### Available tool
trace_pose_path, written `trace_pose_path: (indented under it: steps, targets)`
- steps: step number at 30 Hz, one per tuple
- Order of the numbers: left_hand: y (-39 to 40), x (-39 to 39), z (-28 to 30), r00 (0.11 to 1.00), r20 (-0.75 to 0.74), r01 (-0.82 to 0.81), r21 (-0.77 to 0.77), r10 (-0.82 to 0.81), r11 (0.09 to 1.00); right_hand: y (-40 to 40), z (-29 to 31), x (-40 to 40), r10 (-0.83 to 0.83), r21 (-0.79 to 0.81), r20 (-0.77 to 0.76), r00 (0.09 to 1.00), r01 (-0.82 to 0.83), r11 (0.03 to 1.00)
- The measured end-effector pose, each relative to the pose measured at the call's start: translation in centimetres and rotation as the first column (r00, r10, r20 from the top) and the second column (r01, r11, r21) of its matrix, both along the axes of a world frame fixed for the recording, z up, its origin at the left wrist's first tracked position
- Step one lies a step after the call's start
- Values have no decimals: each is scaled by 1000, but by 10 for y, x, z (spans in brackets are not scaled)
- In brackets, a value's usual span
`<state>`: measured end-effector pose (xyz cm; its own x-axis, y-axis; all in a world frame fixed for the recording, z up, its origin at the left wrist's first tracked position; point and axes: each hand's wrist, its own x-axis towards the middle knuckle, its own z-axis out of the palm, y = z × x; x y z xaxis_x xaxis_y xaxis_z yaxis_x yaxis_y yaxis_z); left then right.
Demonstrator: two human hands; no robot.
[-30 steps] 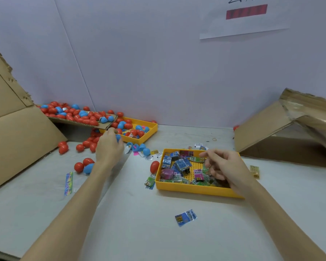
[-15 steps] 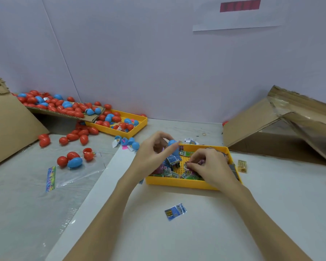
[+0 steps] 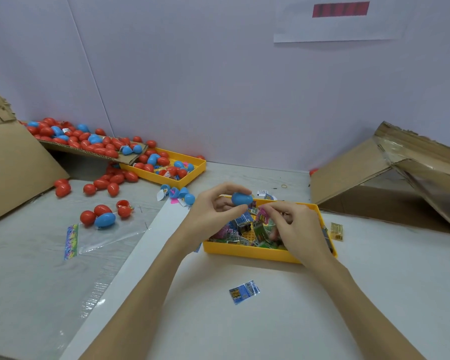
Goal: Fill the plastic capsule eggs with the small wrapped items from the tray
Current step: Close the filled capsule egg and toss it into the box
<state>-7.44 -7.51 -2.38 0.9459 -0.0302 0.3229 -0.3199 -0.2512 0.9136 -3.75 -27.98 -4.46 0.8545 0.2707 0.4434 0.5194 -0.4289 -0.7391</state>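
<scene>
Change since half a second ago: left hand (image 3: 213,211) has lifted the blue capsule egg (image 3: 241,199) slightly higher above the near tray's back-left corner; right hand (image 3: 294,224) has raised a pink wrapped item (image 3: 263,216) out of the tray toward the egg.

Items, largest first:

- Table (image 3: 270,320): white top, with a grey plastic-covered surface on its left part.
- Cardboard panel (image 3: 13,167), left edge, leaning.
- Cardboard box (image 3: 390,178), collapsed, at the right, against the wall.
- Cardboard flap (image 3: 94,152), back left, heaped with red and blue eggs.
- Near tray (image 3: 257,252): yellow, centre, holding small wrapped items in blue, green and pink.
- Far tray (image 3: 192,175): yellow, just below the flap's end, with loose eggs and egg halves.
- Left hand: thumb and fingers curled, pinching the blue capsule egg; whether the egg is whole or a half cannot be told.
- Right hand: over the near tray, fingertips pinching the pink wrapped item, just below and right of the egg.
- Clear bag (image 3: 107,237), flat on the grey surface, with red eggs and one blue egg at its far end.
- Blue packet (image 3: 244,292), alone on the table, nearer than the near tray.
- Yellow packet (image 3: 336,231), just right of the near tray.
</scene>
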Motion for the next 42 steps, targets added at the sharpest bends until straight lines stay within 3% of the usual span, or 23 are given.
trace_pose_path:
  steps: [5,10,19,25,42]
  targets:
    - [-8,-2,-3,1000,11,-17,-12,18,1000,-3,0,4,108,168,-110,988,-89,982]
    - [-15,-2,-4,999,-14,33,-25,-33,999,-1,5,2,133,231,-108,985,-105,967]
    - [-16,-4,-2,1000,16,-16,-85,18,996,-3,1,4,70,174,-119,990,-49,983]
    - [-19,-3,-4,1000,-2,-7,-23,7,1000,-2,3,2,91,199,-119,989,-66,978]
    - [-21,-4,-2,1000,-18,-24,-74,23,997,-1,8,-3,148,228,-141,979,-113,967]
